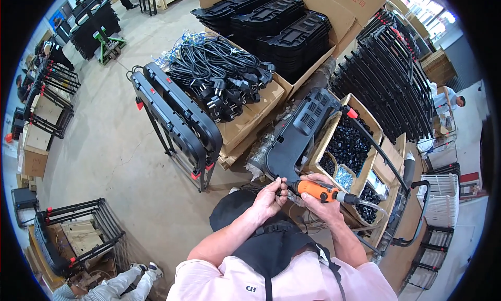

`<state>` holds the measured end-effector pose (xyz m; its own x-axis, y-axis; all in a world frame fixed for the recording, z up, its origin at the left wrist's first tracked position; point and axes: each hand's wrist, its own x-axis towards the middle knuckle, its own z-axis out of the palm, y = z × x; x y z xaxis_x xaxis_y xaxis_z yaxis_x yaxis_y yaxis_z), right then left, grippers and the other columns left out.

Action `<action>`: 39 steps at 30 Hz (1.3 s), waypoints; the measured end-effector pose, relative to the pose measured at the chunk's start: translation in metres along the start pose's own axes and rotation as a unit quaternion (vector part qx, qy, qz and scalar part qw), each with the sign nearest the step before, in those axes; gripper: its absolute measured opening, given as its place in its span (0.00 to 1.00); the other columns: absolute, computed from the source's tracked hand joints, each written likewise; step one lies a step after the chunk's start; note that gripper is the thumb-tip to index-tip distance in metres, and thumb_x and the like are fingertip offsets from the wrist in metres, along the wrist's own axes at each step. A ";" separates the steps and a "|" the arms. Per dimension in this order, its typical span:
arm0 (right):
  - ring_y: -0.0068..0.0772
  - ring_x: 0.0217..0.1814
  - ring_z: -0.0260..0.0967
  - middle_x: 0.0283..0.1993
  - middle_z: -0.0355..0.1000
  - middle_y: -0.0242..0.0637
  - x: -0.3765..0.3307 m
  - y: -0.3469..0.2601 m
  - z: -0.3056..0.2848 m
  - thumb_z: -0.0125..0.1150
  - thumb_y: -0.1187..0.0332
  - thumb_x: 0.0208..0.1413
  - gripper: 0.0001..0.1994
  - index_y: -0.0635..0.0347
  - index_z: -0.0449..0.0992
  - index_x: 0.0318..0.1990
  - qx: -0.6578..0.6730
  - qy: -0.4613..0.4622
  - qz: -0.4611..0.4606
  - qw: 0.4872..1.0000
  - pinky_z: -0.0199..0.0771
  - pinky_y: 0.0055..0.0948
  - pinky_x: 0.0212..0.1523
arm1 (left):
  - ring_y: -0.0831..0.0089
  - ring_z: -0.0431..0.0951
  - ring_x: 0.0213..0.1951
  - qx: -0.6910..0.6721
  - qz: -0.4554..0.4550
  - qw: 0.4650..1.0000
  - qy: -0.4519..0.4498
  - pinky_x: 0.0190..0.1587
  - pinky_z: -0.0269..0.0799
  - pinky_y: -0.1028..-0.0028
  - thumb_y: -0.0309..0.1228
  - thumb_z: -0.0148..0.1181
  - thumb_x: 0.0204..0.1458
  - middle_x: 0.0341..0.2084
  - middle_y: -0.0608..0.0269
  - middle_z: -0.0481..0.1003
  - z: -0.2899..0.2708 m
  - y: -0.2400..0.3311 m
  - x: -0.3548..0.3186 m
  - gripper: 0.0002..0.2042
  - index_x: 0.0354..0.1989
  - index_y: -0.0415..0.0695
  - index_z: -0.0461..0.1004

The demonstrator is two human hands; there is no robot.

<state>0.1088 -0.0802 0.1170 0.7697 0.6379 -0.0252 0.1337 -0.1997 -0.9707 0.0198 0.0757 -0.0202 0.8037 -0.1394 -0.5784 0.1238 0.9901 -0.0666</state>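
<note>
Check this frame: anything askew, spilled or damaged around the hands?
Nothing stands out. The left hand pinches the black plastic panel at its lower edge, the right hand holds the orange power screwdriver to it. Black knobs stay inside their cardboard box.

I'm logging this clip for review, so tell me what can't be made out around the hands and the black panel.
All in the head view:
- Driver tip: the orange power screwdriver meets the black panel behind the left hand; too small.
- Right hand: palm side hidden under the tool.
- Small black parts in the cardboard box: too small to identify.
- Panel's lower corner: covered by fingers.
</note>
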 end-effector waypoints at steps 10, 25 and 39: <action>0.35 0.56 0.79 0.57 0.80 0.44 0.016 -0.003 0.013 0.74 0.74 0.54 0.24 0.61 0.75 0.59 -0.045 -0.001 -0.021 0.999 0.80 0.36 0.60 | 0.77 0.71 0.31 0.017 -0.004 1.000 -0.008 0.31 0.69 0.77 0.42 0.49 0.75 0.32 0.69 0.73 -0.002 -0.002 -0.005 0.14 0.52 0.44 0.74; 0.31 0.52 0.80 0.55 0.81 0.43 0.040 0.003 0.033 0.72 0.75 0.55 0.19 0.64 0.78 0.54 -0.163 -0.066 -0.022 0.984 0.81 0.32 0.55 | 0.80 0.70 0.23 0.255 0.006 0.967 -0.007 0.23 0.63 0.78 0.43 0.44 0.76 0.25 0.71 0.73 -0.014 0.006 -0.021 0.17 0.46 0.45 0.76; 0.33 0.55 0.79 0.55 0.81 0.43 0.045 0.007 0.035 0.74 0.76 0.53 0.20 0.64 0.78 0.54 -0.184 -0.076 -0.045 0.979 0.79 0.34 0.60 | 0.83 0.70 0.24 0.316 0.087 0.944 0.047 0.25 0.66 0.80 0.42 0.50 0.75 0.29 0.71 0.77 -0.022 0.018 -0.026 0.15 0.50 0.44 0.79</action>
<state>0.1228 -0.0270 0.1003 0.6462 0.7631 -0.0060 0.4345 -0.3743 -0.8192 -0.0117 0.0973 -0.0249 0.7918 0.0560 -0.6083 0.3411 0.7856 0.5163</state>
